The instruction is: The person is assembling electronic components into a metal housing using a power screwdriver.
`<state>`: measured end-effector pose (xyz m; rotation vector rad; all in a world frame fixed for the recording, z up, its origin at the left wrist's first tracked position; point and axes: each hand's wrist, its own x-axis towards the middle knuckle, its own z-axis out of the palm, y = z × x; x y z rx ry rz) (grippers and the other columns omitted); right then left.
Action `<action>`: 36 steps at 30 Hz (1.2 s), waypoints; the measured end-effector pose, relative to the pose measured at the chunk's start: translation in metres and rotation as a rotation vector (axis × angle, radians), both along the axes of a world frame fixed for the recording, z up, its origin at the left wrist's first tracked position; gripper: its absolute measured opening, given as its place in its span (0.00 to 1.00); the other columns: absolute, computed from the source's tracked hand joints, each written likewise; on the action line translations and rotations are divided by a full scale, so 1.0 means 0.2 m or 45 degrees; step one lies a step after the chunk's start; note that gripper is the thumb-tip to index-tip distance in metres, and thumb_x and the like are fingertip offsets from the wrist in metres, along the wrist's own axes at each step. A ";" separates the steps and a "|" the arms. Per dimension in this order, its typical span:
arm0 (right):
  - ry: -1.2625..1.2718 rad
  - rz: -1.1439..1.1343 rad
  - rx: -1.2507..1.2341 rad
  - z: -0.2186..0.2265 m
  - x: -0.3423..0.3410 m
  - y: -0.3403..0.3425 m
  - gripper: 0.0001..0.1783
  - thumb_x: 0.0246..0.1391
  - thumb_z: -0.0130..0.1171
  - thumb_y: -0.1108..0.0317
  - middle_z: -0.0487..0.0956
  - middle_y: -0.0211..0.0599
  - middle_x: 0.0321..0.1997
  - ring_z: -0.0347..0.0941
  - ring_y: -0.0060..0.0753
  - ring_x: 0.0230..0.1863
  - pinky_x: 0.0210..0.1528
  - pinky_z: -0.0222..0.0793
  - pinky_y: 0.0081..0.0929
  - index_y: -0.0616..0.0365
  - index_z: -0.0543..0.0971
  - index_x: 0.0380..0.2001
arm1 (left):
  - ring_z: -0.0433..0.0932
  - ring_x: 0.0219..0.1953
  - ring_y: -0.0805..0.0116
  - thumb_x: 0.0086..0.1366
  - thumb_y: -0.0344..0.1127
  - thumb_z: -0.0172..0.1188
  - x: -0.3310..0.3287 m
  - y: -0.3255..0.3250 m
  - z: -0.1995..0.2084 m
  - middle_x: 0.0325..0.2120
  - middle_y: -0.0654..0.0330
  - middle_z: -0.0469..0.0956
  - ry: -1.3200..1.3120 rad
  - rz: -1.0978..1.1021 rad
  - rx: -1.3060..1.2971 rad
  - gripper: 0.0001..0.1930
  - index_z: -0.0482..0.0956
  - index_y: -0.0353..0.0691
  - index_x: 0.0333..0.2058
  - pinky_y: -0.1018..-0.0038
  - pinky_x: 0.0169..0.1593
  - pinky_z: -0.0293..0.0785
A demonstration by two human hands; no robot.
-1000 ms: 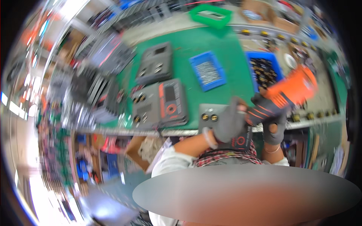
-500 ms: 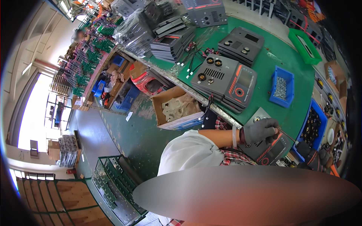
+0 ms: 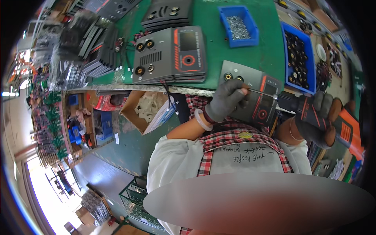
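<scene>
A dark grey panel with round brass-lined sockets, a screen and orange markings lies tilted at the table's near edge, close to my body. My left hand, in a grey glove, is over its left part, thumb and fingers pinched together at the tip of a long driver bit. Whatever is between those fingertips is too small to make out. My right hand, also gloved, wraps around an orange and black power screwdriver. Its bit points left across the panel to my left fingertips.
Stacked grey panels stand left on the green table, with more stacks behind. A blue bin of screws and a blue bin of dark round parts stand right. Below the edge is a cardboard box.
The view has turned, so the table and stacks appear further left and higher. My right hand and the power screwdriver show more fully. The bit still meets my pinched left fingers.
</scene>
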<state>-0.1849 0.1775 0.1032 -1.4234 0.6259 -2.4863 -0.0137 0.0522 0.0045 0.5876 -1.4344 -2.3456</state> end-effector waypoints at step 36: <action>0.108 0.476 0.604 -0.19 0.30 -0.11 0.45 0.43 0.58 0.74 0.71 0.35 0.30 0.67 0.31 0.30 0.35 0.67 0.40 0.42 0.44 0.61 | 0.68 0.34 0.76 0.51 0.37 0.52 0.42 0.02 -0.48 0.34 0.62 0.72 -0.205 -0.135 0.502 0.22 0.68 0.29 0.44 0.80 0.39 0.65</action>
